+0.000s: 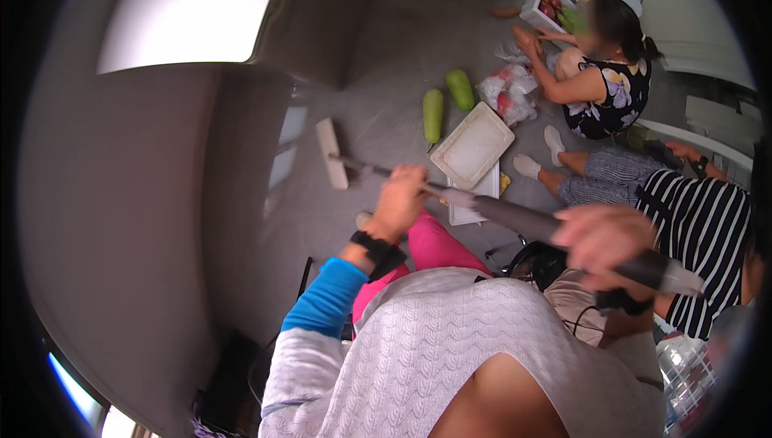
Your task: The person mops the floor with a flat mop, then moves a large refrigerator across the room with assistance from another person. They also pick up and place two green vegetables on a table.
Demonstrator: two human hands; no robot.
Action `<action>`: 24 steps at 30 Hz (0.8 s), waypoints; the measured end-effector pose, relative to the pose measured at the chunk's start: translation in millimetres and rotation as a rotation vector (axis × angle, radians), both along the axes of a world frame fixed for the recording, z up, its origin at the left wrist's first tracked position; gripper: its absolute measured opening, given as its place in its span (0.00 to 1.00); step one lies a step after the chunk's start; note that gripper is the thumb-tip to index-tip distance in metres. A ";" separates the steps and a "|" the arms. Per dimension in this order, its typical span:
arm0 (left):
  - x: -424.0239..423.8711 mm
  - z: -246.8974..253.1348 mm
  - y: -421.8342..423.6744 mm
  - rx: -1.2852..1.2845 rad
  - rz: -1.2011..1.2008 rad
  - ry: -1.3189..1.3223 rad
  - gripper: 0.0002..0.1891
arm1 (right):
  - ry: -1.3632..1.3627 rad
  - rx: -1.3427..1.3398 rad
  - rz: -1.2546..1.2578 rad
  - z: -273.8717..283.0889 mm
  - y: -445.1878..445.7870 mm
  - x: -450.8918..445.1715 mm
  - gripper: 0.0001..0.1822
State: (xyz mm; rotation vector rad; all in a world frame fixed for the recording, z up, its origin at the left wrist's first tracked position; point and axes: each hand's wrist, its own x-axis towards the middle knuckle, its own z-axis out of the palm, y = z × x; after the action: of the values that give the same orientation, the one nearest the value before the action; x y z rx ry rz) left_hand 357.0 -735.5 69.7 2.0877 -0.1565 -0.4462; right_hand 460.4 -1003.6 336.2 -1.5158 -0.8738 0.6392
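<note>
A long-handled floor mop (518, 216) runs slantwise across the view, its flat pale head (332, 153) resting on the grey floor at the left. My left hand (401, 198) grips the thin part of the pole at the middle. Further up, at the right, my right hand (606, 245) is closed around the thick dark grip; it is blurred. Both wrists wear black bands. Beyond the pole, a dirty white foam lid (473, 144) partly covers a white tray (476, 203) on the floor.
Two green gourds (432, 115) (460, 89) and plastic bags (509, 93) lie on the floor. A person (609, 76) squats by a white box (531, 7) of vegetables. Another person in stripes (693, 197) is close at right. A wire basket (687, 378) stands lower right.
</note>
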 end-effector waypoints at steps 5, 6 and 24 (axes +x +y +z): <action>-44.5 -91.1 17.5 0.143 0.194 0.098 0.11 | 0.148 -0.035 0.046 -55.9 34.6 -1.4 0.13; -32.3 -87.2 3.7 0.077 0.201 0.055 0.11 | 0.117 -0.051 0.008 -51.3 27.4 5.3 0.13; 57.0 -11.2 15.1 -0.145 -0.224 -0.298 0.34 | -0.207 -0.096 -0.809 -29.6 75.5 -68.4 0.12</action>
State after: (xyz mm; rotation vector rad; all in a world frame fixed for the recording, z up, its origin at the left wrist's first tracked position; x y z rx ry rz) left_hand 414.1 -720.4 58.5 1.9910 -0.5851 -0.2448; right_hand 392.0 -928.1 306.7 -1.8650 -0.3136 -0.0729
